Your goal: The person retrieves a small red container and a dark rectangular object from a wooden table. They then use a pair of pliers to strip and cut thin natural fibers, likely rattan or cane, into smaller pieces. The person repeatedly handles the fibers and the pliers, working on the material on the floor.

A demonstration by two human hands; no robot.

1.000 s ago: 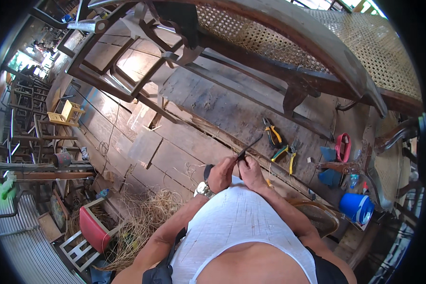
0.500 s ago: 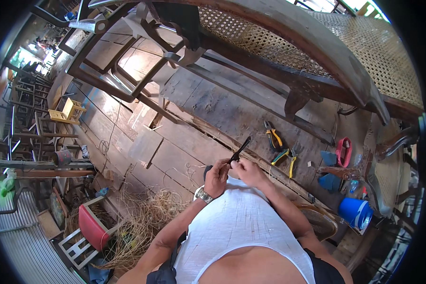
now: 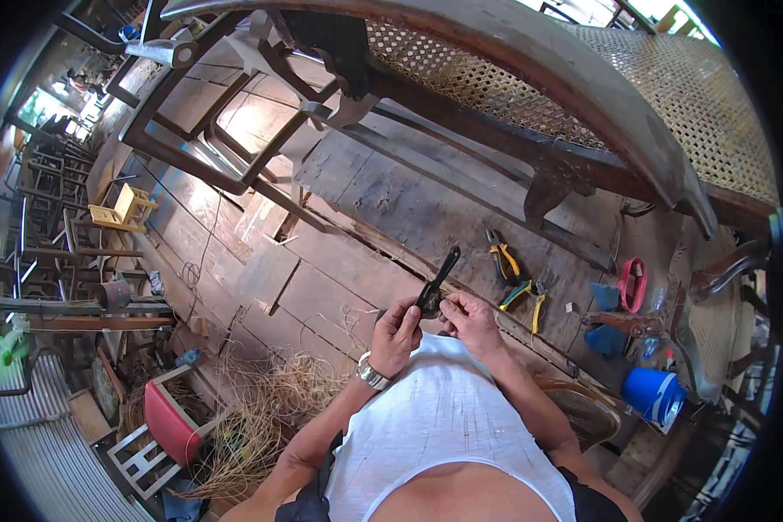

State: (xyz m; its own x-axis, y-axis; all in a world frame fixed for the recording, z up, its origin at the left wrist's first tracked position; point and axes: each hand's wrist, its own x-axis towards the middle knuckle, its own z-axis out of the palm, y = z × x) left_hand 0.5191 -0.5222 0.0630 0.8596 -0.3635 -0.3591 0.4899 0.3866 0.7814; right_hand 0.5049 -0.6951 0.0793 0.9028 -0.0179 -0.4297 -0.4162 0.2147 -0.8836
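Note:
In front of my white shirt, I hold a black spokeshave (image 3: pixel 445 265) with both hands. One of its handles points up and away to the right, and the middle of the tool lies between my fingers. My left hand (image 3: pixel 398 335), with a metal watch on its wrist, is closed round the body, thumb on top. My right hand (image 3: pixel 471 322) is closed in a pinch at the body's right side; its fingertips partly hide what they grip. Black-and-yellow pliers (image 3: pixel 502 258) and green-and-yellow cutters (image 3: pixel 527 296) lie on the boards beyond my right hand.
A dark wooden bench frame with woven cane (image 3: pixel 487 83) spans the far side. At the right are a blue bucket (image 3: pixel 652 391) and a pink ring-shaped object (image 3: pixel 632 284). Loose cane strands (image 3: pixel 270 400) and a red-seated chair (image 3: pixel 170 422) lie at the left.
Both hands have drawn slightly apart and the spokeshave has turned a little more upright, showing more of its body. My right hand has shifted to the right. The surroundings are unchanged.

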